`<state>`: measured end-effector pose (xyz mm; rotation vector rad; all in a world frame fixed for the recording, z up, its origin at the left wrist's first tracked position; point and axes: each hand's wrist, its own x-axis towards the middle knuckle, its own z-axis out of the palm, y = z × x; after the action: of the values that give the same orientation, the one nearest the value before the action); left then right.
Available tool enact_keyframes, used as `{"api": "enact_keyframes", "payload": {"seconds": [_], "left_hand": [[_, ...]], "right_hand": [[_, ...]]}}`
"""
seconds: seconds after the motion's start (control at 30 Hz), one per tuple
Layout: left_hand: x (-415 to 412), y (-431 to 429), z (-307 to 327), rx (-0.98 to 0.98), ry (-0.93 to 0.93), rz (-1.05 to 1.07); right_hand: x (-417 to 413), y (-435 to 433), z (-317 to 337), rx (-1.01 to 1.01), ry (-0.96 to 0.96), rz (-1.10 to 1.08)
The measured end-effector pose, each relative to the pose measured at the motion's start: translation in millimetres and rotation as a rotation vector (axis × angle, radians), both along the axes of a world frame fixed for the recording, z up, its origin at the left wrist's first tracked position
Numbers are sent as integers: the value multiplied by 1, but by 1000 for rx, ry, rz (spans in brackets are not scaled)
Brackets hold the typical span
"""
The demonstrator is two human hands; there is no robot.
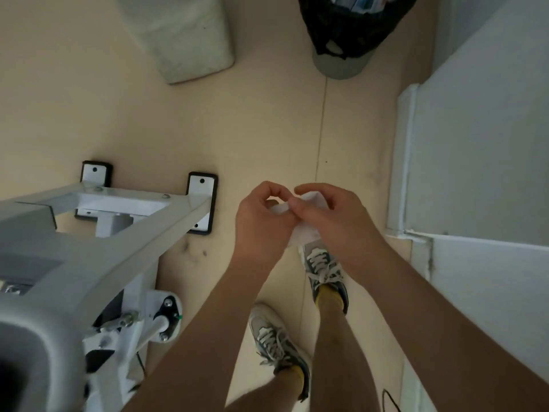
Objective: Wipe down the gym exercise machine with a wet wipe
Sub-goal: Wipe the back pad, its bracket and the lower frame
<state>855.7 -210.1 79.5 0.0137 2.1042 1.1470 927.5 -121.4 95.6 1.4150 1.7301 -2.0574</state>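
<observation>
Both my hands meet in front of me over the beige floor, holding a white wet wipe [303,233] between them. My left hand [261,218] pinches one end of the wipe with thumb and forefinger. My right hand [329,215] grips the other part, its fingers curled over it. The wipe is crumpled and partly hidden by my fingers. The white-framed gym machine [124,215] stands to my left, apart from both hands, its feet bolted to the floor.
A bin with a black bag [344,34] stands ahead at the top. A pale green pad [184,34] lies on the floor ahead to the left. A white wall and ledge [475,173] run along the right. My feet in grey sneakers [323,269] stand below my hands.
</observation>
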Motion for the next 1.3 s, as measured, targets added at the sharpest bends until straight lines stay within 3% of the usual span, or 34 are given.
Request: {"api": "enact_keyframes", "payload": {"seconds": [0.1,0.17,0.27,0.43,0.5,0.63,0.9,1.0,1.17,1.3], "left_hand": [[-3,-3,48,21,2,-50],[-11,-9,75,96,-119,-53],[-23,-14,111,293,-333,122],[-33,-13,155,382,-373,268],[-37,-13,173,400,-319,284],[-47,-12,206,273,-22,220],[-78,-20,266,333,-100,355],[-94,-21,285,360,-62,450],[-132,-19,323,791,-379,782],[-158,-15,349,908,-407,879]], "right_hand": [[6,3,38,51,48,-72],[7,6,62,97,54,-111],[3,13,95,163,65,-172],[-14,9,141,155,50,-177],[-24,8,158,100,45,-176],[-49,8,191,-61,73,-57],[-102,-3,240,-30,252,-163],[-123,-3,260,-151,315,-133],[-164,4,293,-579,437,-213],[-195,12,324,-876,474,-252]]}}
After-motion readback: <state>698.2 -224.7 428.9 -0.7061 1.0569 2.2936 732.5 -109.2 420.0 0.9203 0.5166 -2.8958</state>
